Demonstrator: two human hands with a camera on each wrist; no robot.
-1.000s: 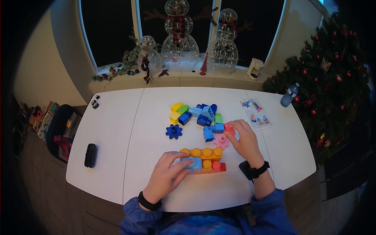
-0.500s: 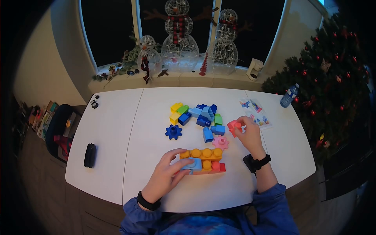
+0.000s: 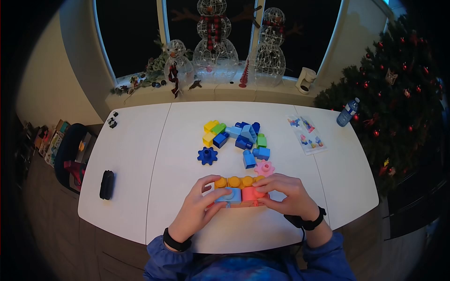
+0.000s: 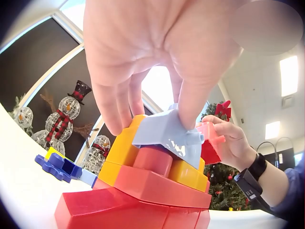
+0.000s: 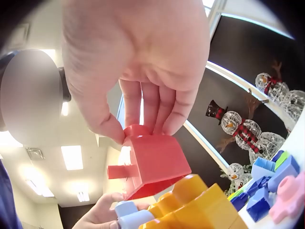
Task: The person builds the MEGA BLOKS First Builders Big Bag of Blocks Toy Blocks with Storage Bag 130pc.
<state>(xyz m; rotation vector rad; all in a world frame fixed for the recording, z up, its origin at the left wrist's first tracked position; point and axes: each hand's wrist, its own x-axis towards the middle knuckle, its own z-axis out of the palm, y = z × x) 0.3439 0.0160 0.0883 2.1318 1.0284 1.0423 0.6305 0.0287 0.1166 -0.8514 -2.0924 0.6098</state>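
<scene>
In the head view, my left hand [image 3: 198, 206] has its fingers curled round the left end of a brick stack with yellow bricks [image 3: 234, 182] along its far side; its thumb lies at a light blue brick [image 3: 228, 195]. In the right wrist view, my right hand [image 5: 138, 67] pinches a coral-red brick [image 5: 159, 160] by its top stud, tilted over the yellow bricks [image 5: 190, 205]. The left wrist view shows the light blue brick [image 4: 167, 129] above red and yellow bricks, with red bricks [image 4: 119, 210] at the base.
Beyond the stack lie a pink gear [image 3: 265, 168], a blue gear [image 3: 207, 156], and loose blue, green and yellow bricks [image 3: 208, 138]. A picture sheet [image 3: 307, 136] and a bottle [image 3: 348, 112] are at the right, a black case [image 3: 107, 184] at the left.
My right hand has carried the coral-red brick from beside the blue bricks, toward me and left, to the stack's right end. My left hand has stayed at the stack.
</scene>
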